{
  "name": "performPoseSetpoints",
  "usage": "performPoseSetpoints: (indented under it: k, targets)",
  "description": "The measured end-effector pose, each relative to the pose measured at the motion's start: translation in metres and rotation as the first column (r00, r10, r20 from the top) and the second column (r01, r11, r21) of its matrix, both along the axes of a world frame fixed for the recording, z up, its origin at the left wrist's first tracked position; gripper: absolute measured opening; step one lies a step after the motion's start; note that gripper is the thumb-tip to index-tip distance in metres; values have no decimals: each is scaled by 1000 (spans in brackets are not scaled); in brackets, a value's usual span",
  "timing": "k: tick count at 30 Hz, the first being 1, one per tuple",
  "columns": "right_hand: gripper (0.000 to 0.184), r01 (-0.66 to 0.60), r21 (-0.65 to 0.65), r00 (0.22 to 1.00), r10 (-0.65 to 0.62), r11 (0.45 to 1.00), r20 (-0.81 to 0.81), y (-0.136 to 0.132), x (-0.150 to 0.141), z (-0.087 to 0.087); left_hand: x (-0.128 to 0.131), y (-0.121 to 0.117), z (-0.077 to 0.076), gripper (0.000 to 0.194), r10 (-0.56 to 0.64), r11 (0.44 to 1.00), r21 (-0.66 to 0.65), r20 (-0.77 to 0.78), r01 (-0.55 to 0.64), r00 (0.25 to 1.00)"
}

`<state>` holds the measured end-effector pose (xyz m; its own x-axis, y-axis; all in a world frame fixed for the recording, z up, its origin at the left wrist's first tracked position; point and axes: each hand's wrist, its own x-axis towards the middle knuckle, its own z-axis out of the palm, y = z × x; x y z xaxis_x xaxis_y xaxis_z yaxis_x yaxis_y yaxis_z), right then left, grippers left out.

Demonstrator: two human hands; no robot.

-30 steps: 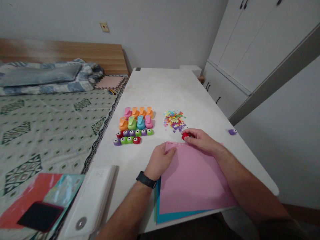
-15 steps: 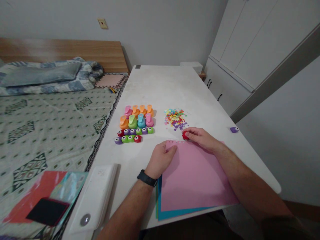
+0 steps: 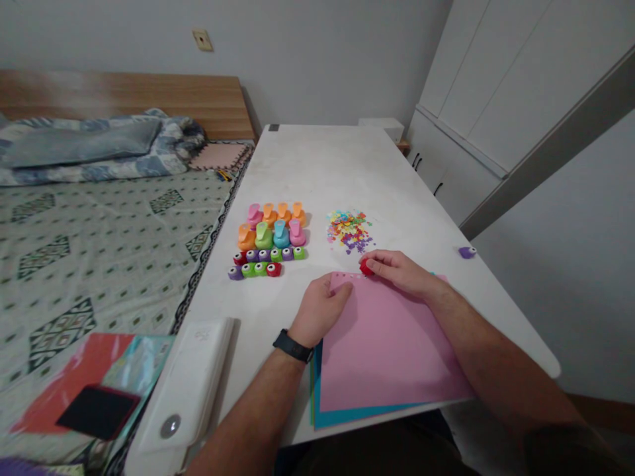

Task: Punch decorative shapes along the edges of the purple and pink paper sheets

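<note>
The left hand (image 3: 319, 307) grips the pink sheet (image 3: 389, 350). The right hand (image 3: 398, 270) pinches a red punch (image 3: 366, 267) — I see confetti (image 3: 349, 229) just beyond.

Eight large punches (image 3: 281, 235), twelve small punches (image 3: 274, 270), two hands (image 3: 320, 309), one wristband (image 3: 292, 346).

No words, brands or numbers can be read. 1 faint grey marking stands near the far end of the white device (image 3: 186, 387) (too blurred to make out), and any print on the glossy pack (image 3: 106, 363) is illegible.
</note>
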<state>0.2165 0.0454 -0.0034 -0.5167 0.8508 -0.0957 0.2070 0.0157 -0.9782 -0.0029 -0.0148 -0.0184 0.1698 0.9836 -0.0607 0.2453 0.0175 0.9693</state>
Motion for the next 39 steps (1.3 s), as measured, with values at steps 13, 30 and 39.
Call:
performPoseSetpoints:
  k: [13,30,39]
  targets:
    - [45,8,34,1000,-9,999,25,-1,0,0,1,0,5,30,-4,999,-32,25,5,1000]
    - [41,64,0,998,-64,998,-11,-2,-2,-4,0,-1,6,32,-11,1000,-5,6,11,1000]
    - [41,73,11,997,-72,997,-9,0,-2,-4,0,-1,7,30,4,1000,-16,-2,-4,1000]
